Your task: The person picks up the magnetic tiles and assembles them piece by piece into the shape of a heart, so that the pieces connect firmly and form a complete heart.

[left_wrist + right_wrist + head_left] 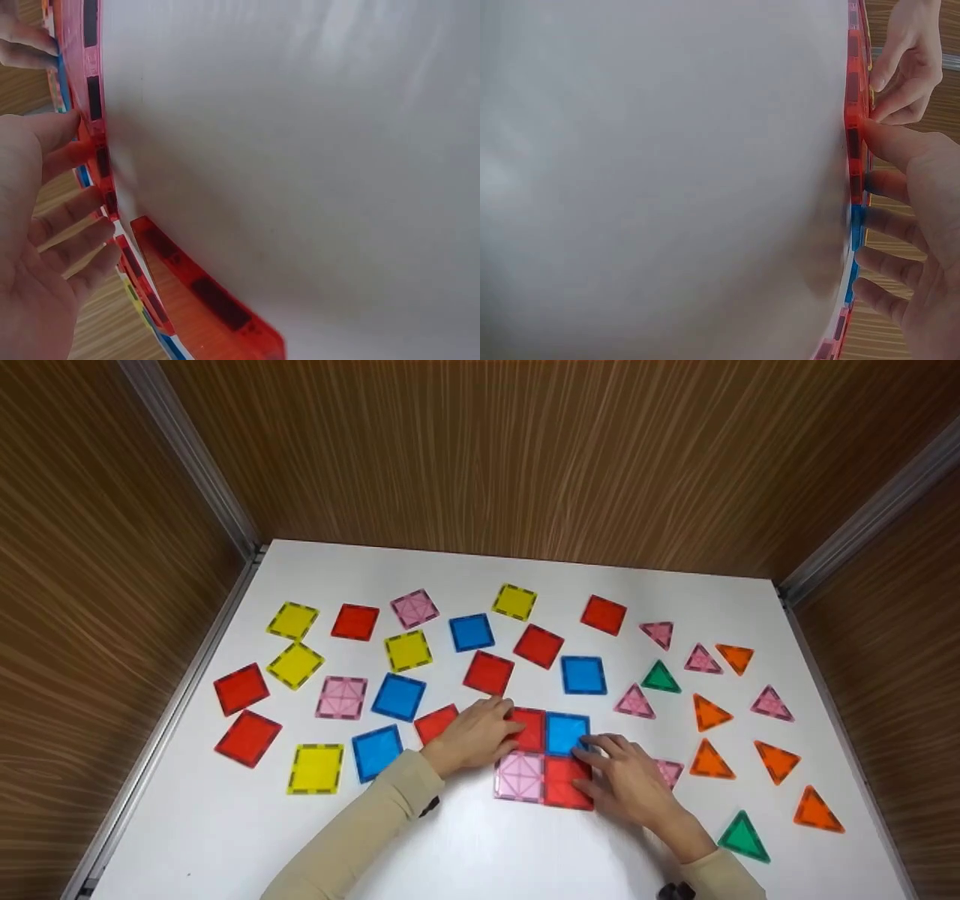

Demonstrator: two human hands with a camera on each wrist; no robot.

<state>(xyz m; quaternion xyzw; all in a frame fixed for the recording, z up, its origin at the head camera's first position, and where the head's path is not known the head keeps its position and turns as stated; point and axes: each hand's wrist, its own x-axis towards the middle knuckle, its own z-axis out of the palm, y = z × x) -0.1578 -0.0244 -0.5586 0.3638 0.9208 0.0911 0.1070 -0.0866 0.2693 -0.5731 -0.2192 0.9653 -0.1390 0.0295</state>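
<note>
Four square magnetic tiles lie flat edge to edge as a two-by-two block: a red tile (531, 730) and a blue tile (565, 733) at the back, a pink tile (519, 777) and another red tile (561, 781) in front. At the block's left side, my left hand (474, 736) touches the back red tile with its fingertips, thumb near the pink one. My right hand (636, 781) rests its fingertips on the right edges of the blue and front red tiles. In both wrist views the fingers are spread and loosely extended.
Partly under my left wrist lies a loose red square (435, 724), with a blue square (378, 752) beside it. More red, yellow, pink and blue squares spread left and behind. Orange triangles (711, 759), pink and green ones lie right. Wood-grain walls (480, 457) surround the white table (465, 847).
</note>
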